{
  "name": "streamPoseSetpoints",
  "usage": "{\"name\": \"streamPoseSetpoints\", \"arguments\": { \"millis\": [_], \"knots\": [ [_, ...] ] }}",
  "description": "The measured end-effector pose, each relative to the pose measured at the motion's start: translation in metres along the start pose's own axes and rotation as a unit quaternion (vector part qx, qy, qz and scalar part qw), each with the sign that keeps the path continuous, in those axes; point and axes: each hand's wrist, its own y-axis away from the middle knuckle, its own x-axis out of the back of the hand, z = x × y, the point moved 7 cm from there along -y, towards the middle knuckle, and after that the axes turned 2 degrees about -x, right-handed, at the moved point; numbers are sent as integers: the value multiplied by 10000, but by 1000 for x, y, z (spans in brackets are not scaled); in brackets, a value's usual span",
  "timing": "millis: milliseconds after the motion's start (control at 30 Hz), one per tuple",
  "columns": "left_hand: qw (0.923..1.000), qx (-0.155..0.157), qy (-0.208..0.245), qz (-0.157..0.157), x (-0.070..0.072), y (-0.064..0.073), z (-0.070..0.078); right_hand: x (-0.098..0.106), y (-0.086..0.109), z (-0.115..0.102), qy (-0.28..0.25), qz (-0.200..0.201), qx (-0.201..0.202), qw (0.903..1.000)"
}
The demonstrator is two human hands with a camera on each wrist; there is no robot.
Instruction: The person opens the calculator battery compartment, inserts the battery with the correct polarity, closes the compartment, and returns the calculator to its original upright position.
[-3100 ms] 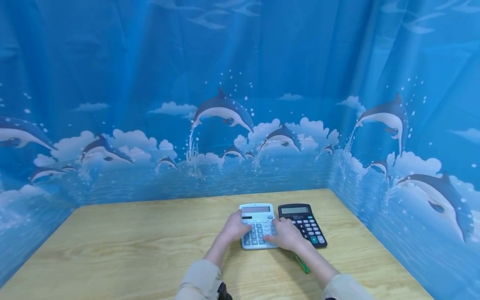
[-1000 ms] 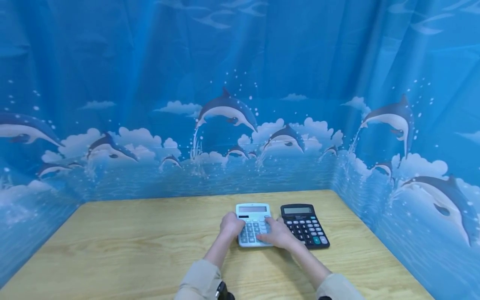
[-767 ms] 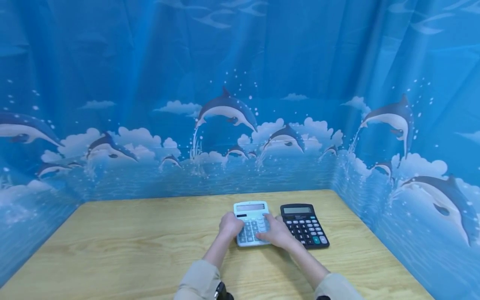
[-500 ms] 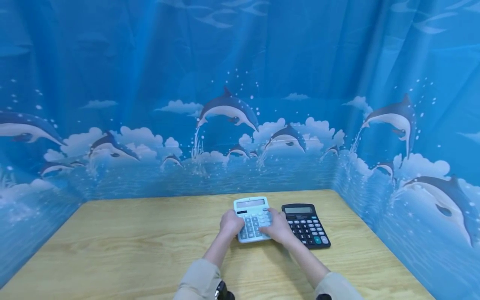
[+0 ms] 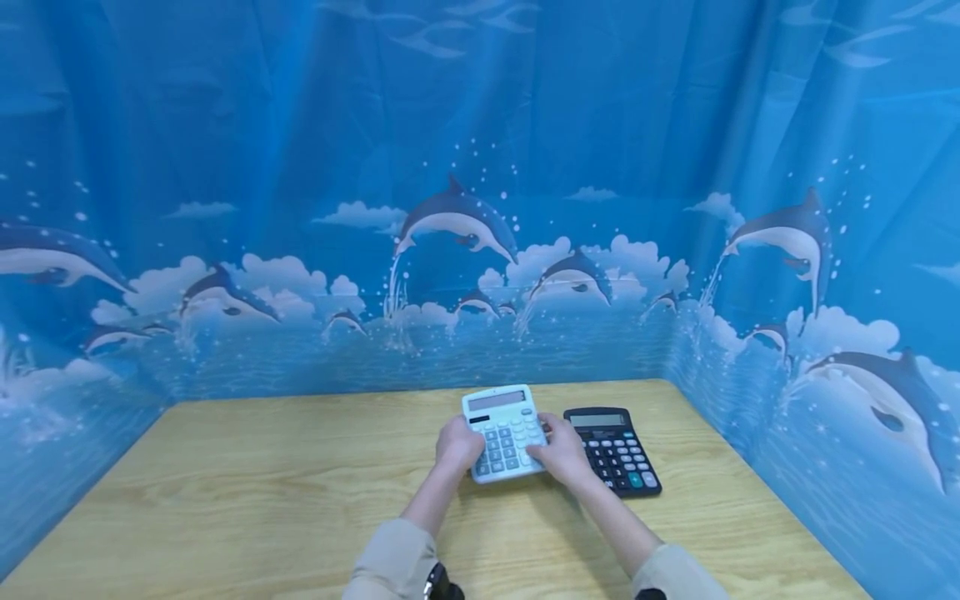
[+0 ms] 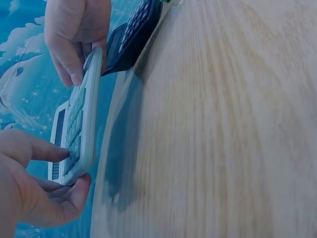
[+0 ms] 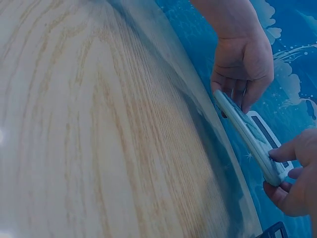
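Note:
A white calculator (image 5: 504, 433) with grey keys is held above the table, slightly tilted, its screen at the far end. My left hand (image 5: 458, 444) grips its left edge, thumb on the keypad side and fingers curled underneath. On the opposite edge my right hand (image 5: 562, 452) pinches it the same way, thumb over the keys. Both wrist views show a gap and a shadow between the white calculator (image 6: 81, 124) and the tabletop. Just right of my right hand lies a black calculator (image 5: 617, 454), flat on the table; the right hand covers part of its left side.
The wooden table (image 5: 262, 483) reaches back to a blue curtain (image 5: 337, 125) printed with dolphins, which also closes off the right side. In the left wrist view a small piece of something green (image 6: 174, 2) shows at the top edge.
Both hands have lifted the white calculator off the table and shifted it a little left, away from the black one. It has tilted and turned slightly. The black calculator stays put.

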Motion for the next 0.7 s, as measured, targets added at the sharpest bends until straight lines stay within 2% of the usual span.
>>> {"name": "streamPoseSetpoints", "arguments": {
  "millis": [300, 533, 700],
  "knots": [
    [10000, -28, 51, 33, 13, 2, 1, -3, 1, -2, -610, -64, -429, 9972],
    [9999, -118, 86, -13, 20, 2, 2, -3, 0, -7, -971, -179, -353, 9945],
    [10000, -36, 88, -28, 26, 3, 0, -7, 3, -7, -997, -331, -415, 9936]
  ]
}}
